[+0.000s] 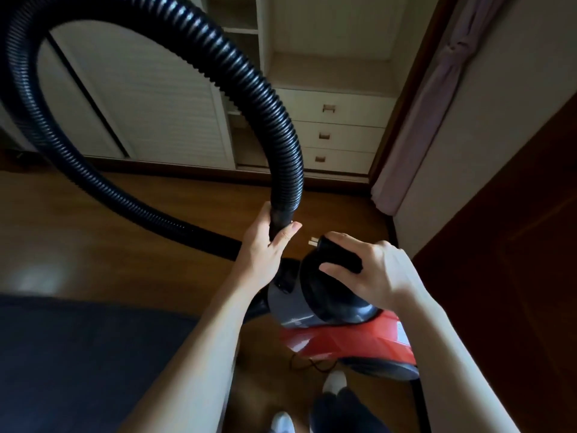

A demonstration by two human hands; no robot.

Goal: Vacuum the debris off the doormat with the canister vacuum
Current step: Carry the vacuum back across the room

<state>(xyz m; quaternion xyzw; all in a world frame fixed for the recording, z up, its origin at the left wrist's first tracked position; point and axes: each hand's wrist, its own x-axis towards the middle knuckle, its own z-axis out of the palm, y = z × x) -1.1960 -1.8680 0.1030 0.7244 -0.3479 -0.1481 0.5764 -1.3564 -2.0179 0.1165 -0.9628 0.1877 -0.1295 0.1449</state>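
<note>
A red, grey and black canister vacuum (pixel 337 323) hangs just above the wooden floor, right of centre. My right hand (pixel 371 270) grips the black carry handle on its top. My left hand (pixel 265 248) is closed around the smooth black cuff at the end of the ribbed black hose (pixel 237 67). The hose loops up over the left of the view and comes back down along the floor toward the canister. A dark blue doormat (pixel 78 354) lies at the lower left; any debris on it is too dark to see.
White built-in drawers (pixel 331 132) and a louvred wardrobe door (pixel 150 114) stand ahead. A pale curtain (pixel 421 120) hangs at the right beside a dark wooden door (pixel 515 260). A thin black cord (pixel 309 364) lies under the canister. My slippered feet (pixel 334 382) are at the bottom.
</note>
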